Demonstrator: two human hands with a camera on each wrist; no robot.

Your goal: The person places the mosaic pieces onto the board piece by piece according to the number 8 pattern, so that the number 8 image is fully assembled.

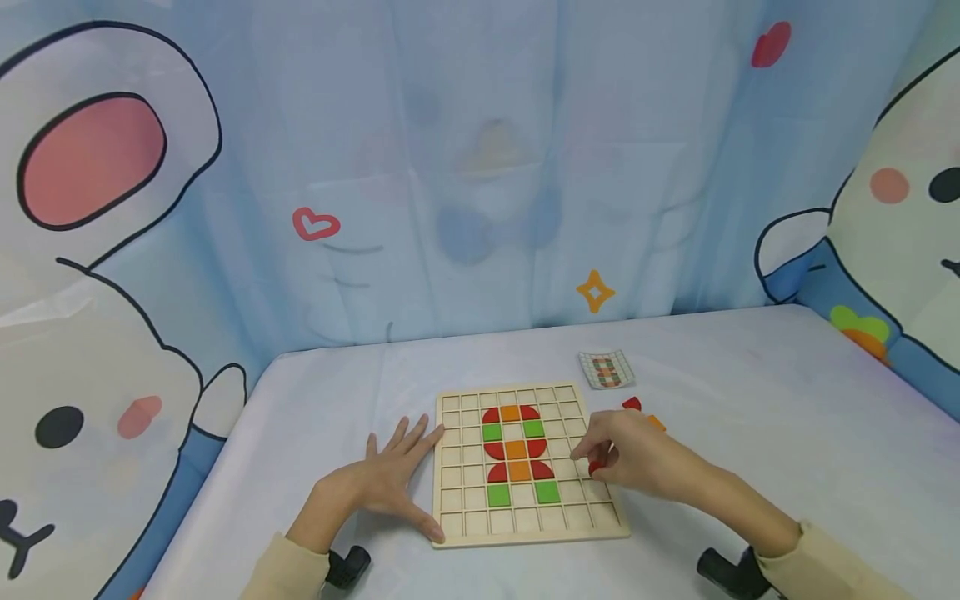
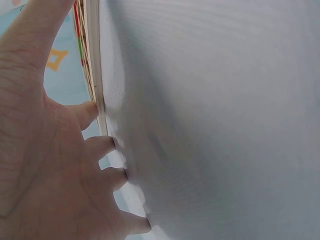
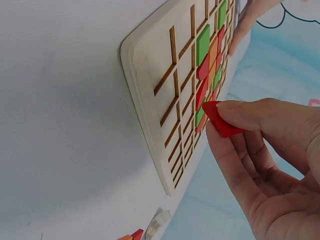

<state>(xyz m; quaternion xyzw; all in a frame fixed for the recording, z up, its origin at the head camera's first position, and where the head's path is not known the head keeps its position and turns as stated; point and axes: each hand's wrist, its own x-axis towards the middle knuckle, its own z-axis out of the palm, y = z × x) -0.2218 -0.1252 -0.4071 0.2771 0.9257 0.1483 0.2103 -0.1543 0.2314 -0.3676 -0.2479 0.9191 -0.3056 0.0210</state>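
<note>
A wooden grid board (image 1: 465, 521) lies on the table with red, orange and green tiles set in its middle columns. My left hand (image 1: 390, 475) is spread at the board's left side, thumb by the near corner and index fingertip at the left edge; the left wrist view shows its fingertips resting down on the cloth. Over the board's right edge, my right hand (image 1: 637, 454) pinches a red tile (image 3: 222, 120) with one rounded side between thumb and index finger. Two green tiles (image 1: 498, 495) form the lowest coloured row.
A small pattern card (image 1: 606, 369) lies behind the board's far right corner. Loose red (image 1: 632, 403) and orange pieces (image 1: 657, 422) lie right of the board, partly behind my right hand. A white cloth (image 1: 787, 400) covers the table, and a printed blue curtain (image 1: 480, 167) hangs behind.
</note>
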